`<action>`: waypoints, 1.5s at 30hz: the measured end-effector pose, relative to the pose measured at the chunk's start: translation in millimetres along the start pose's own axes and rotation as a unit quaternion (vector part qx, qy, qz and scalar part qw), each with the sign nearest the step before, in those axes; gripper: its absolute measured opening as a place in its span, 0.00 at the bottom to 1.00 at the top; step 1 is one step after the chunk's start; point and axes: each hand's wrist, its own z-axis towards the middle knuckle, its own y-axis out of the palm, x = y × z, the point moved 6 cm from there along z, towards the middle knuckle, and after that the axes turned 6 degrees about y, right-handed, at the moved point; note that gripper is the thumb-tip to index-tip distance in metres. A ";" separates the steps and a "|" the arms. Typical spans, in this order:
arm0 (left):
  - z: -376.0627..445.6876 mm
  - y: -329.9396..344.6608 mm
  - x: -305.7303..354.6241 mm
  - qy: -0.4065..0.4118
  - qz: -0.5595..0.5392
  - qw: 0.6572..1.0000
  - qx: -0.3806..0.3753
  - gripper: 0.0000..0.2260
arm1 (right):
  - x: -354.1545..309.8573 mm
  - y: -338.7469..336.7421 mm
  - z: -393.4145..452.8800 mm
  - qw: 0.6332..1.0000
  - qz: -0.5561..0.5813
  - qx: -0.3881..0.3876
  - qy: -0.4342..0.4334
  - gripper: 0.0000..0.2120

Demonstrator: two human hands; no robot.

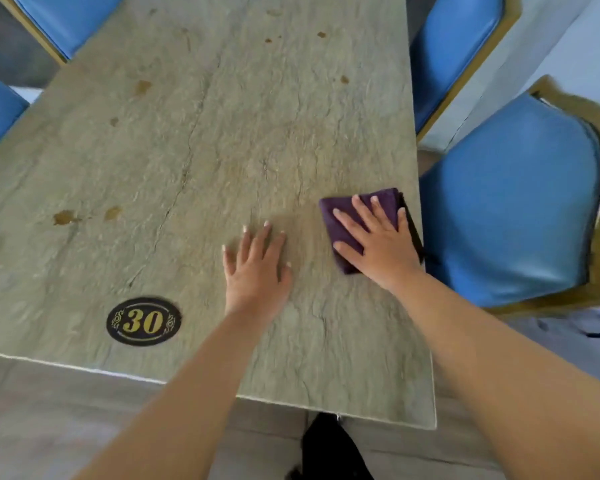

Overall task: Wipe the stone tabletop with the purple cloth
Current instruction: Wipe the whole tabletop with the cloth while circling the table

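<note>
Folded purple cloth [364, 216] under flat, spread right hand [378, 237], near stone tabletop's [187, 150] right edge; left hand [257, 268] flat, spread, bare stone, just beside.

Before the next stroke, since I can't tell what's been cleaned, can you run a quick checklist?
1. Cloth flat under right hand: ok.
2. Cloth folded: ok.
3. Left hand braced on tabletop, apart from cloth: ok.
4. Brown spots at left gone: not ok.
5. Far spots gone: not ok.
6. Cloth on tabletop, by its right edge: ok.
</note>
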 end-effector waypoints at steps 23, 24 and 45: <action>-107.0 34.2 39.9 -0.011 0.068 0.998 0.015 0.28 | -43.4 29.3 -198.0 0.999 0.012 0.023 -0.029 0.26; -106.3 33.5 39.7 -0.012 0.063 0.998 0.012 0.28 | -47.7 33.0 -212.4 0.998 0.017 0.028 -0.055 0.26; -8.0 19.9 32.5 -0.104 0.055 0.992 0.037 0.26 | -0.9 -2.5 15.3 0.995 0.005 -0.008 -0.104 0.25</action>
